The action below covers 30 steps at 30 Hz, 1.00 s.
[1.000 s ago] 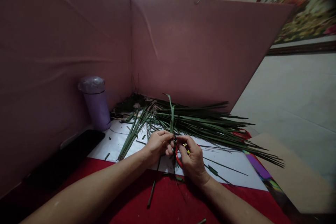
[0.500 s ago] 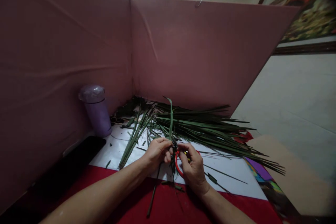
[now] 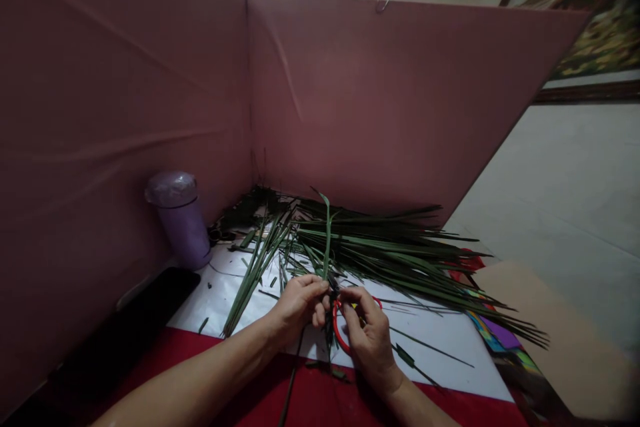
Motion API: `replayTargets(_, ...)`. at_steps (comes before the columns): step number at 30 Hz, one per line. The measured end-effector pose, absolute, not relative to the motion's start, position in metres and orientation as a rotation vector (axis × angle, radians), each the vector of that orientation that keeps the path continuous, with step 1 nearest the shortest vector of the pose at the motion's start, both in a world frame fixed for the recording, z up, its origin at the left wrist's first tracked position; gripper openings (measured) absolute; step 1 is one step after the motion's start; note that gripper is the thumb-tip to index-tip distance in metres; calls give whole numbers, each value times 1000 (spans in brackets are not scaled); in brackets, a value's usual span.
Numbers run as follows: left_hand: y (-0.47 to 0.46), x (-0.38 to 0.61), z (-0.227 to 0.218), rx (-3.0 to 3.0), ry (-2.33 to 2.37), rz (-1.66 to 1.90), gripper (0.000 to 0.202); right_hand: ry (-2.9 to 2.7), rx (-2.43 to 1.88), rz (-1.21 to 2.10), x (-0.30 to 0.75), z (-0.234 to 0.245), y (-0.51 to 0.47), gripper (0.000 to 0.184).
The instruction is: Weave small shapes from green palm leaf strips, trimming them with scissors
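Observation:
My left hand [image 3: 303, 303] pinches a long green leaf strip [image 3: 327, 237], which rises from the fingertips and bends over at its top. Closed around red-handled scissors [image 3: 341, 332], my right hand [image 3: 369, 333] sits just to the right. The scissors' dark blades lie close to the left fingertips, at the strip's lower part; whether they touch it I cannot tell. Below the hands hang thin dark strands and leaf bits [image 3: 329, 340]. Behind, a large bundle of long green leaves [image 3: 390, 247] spreads rightward, and a smaller bundle of strips [image 3: 255, 273] lies to the left.
A purple tumbler [image 3: 183, 230] with a plastic-wrapped top stands at the left, behind a black flat object [image 3: 150, 310]. White sheeting [image 3: 425, 347] covers part of the red cloth [image 3: 200, 360]. Pink panels [image 3: 375, 100] enclose the back and left. Cut leaf scraps lie scattered about.
The view has shifted slightly, so the table things sit a little lower. Both hands keep nearly the same pose, with the leaf strip and the scissors still held.

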<state>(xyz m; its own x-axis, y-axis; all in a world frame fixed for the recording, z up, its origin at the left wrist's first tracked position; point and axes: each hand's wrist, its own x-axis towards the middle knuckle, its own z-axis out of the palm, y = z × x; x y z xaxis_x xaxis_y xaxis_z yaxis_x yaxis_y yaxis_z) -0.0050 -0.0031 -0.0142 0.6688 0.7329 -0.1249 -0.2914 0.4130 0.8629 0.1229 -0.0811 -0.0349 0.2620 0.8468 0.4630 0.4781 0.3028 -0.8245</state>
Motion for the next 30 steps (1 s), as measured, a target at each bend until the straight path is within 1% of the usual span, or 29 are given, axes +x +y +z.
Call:
replayTargets(9,-1,-5,-18,895,552,663,22,-1363,-1333,391,123,-36,-80,13)
replayTargets(15,-2,-3,-19,878,552,663,20,-1253,-1345,498,121,-41,-78,15)
replayTargets(19,-1,-3,-18,863,538,659,18,-1047,-1257,658,117,-31,-76,21)
replayTargets(22,0,-3,-17,867,530,669,17,-831,-1160,896,115,-16,-69,25)
replayTargets(25,2,-4,-18,864,533,677,17,-572,-1003,1105,111,-3,-58,23)
replayTargets(30,5,-4,-22,840,546,673,17,-400,-825,1178,98,-5,-43,22)
